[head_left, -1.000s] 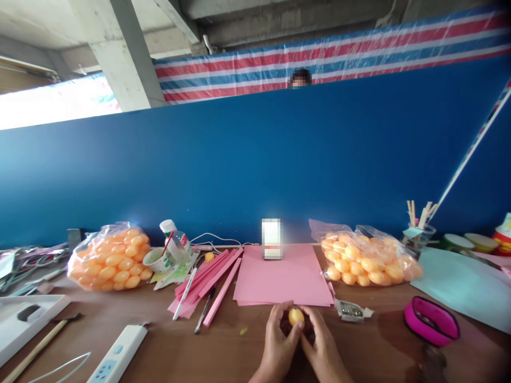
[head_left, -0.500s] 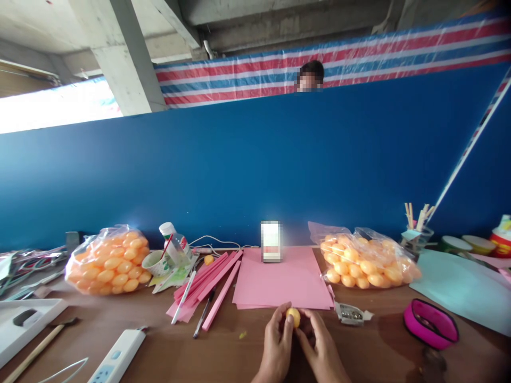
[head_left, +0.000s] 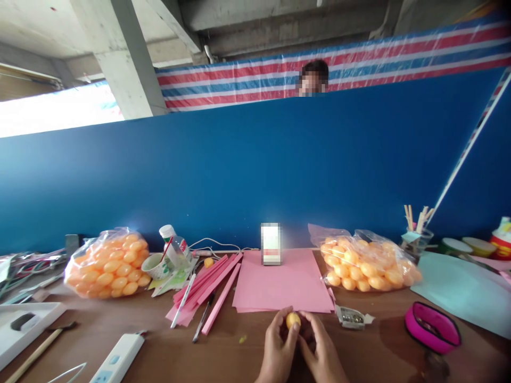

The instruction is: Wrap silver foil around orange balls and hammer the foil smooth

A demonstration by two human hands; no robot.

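Observation:
An orange ping-pong ball point(head_left: 293, 320) is held between my two hands, just over the table near its front edge. My left hand point(head_left: 278, 343) is closed on it, with the thumb pressed against the ball's near side and the fingers curled behind. My right hand point(head_left: 320, 343) is closed as well; its curled fingertips meet the ball's right side, and part of its grip is hidden. Right behind the hands lies a stack of pink paper sheets point(head_left: 279, 284), with a blurred-out upright device point(head_left: 271, 243) at its far edge.
Clear bags of orange balls point(head_left: 112, 266) point(head_left: 359, 266) stand left and right. Pink paper strips point(head_left: 209, 282), pens point(head_left: 203, 317), a paper cup point(head_left: 155, 266) and a bottle point(head_left: 175, 250) are left of the sheets. A power strip point(head_left: 120, 359), hammer point(head_left: 43, 348) and magenta band point(head_left: 433, 327) lie nearer.
My left thumb has shifted across the ball's near side, and the ball looks slightly turned. Both hands stay in the same place. The whole view has tipped up a little.

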